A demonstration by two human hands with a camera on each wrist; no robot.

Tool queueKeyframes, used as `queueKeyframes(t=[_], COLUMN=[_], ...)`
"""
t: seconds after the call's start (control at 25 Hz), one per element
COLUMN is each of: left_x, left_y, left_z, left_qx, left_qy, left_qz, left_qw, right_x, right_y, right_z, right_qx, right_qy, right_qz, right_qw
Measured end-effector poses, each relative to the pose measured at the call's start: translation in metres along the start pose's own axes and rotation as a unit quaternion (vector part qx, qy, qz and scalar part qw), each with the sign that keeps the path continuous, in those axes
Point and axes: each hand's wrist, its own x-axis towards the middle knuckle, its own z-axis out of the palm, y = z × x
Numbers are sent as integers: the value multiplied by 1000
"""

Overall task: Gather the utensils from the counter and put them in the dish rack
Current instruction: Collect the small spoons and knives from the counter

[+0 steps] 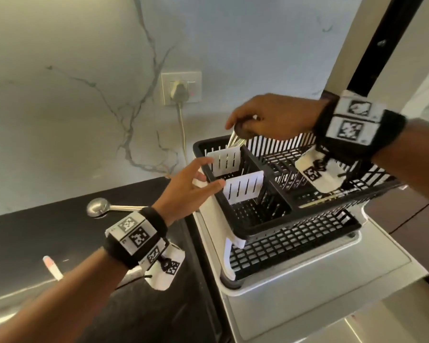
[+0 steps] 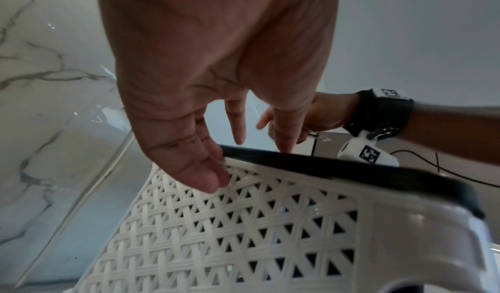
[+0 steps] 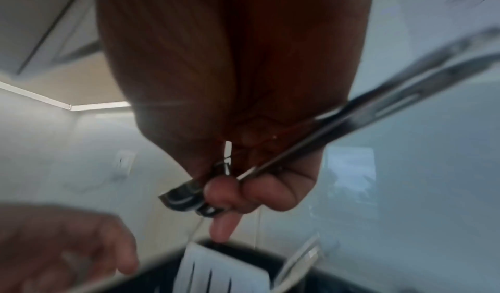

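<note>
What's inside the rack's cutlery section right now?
Two white slotted dividers stand in the dish rack. The right hand holds utensils whose lower ends drop behind the far divider, hidden. The near compartment's mesh floor shows bare.

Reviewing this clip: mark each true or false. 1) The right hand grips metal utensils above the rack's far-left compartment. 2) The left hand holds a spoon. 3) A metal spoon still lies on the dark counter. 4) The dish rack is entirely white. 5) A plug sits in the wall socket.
1) True: the right hand grips metal utensils over the far-left compartment of the dish rack.
2) False: the left hand is open and empty, fingers at the rack's rim.
3) True: a spoon lies on the counter.
4) False: the baskets are black, with white dividers and frame.
5) True: a plug is in the socket.
</note>
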Motion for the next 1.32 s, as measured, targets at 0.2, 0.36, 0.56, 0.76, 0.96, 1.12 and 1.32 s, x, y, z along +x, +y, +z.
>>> queueKeyframes(t=[0.2, 0.36, 0.56, 0.76, 0.96, 1.12, 1.32], left_x=[2, 3, 3, 4, 1, -5, -45], left_y=[-12, -16, -16, -15, -14, -17, -61], left_z=[10, 12, 14, 15, 14, 16, -1], left_qx=[-43, -91, -94, -85, -77, -56, -28], left_qy=[-14, -12, -7, -6, -8, -4, -7], left_qz=[-30, -32, -28, -34, -44, -25, -16], left_qw=[999, 995, 995, 996, 996, 998, 999], right_x=[45, 74, 81, 78, 77, 69, 78], right_y=[21, 17, 16, 17, 19, 5, -45], right_z=[51, 84, 94, 96, 94, 76, 40], right_qx=[-116, -163, -202, -182, -179, -171, -132], right_qy=[-149, -185, -253, -230, -249, -234, -141], right_qz=[-56, -100, -83, -57, -38, -9, -32], right_qw=[980, 964, 942, 954, 951, 957, 981])
